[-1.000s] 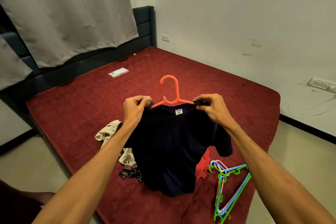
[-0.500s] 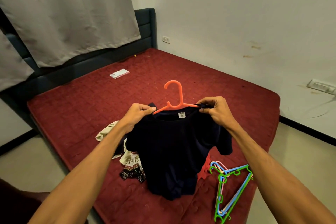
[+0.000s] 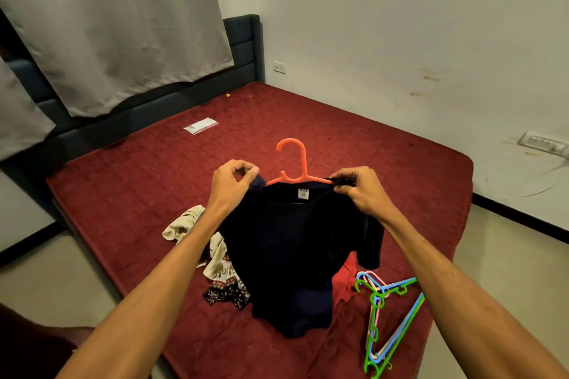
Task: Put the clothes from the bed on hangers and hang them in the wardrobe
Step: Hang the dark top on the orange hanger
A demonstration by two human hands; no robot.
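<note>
Location type: domestic bedroom. Indicators: a bed (image 3: 338,138) with a red quilted mattress and a dark padded headboard (image 3: 243,49), a grey curtain (image 3: 123,24) behind it, a wall socket (image 3: 279,67), and loose clothes (image 3: 221,274) and plastic hangers (image 3: 388,311) on the mattress.

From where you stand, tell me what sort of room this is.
Probably a bedroom: a red mattress against a dark headboard, a curtain behind it, and a shirt held on a hanger, with spare hangers lying beside.
</note>
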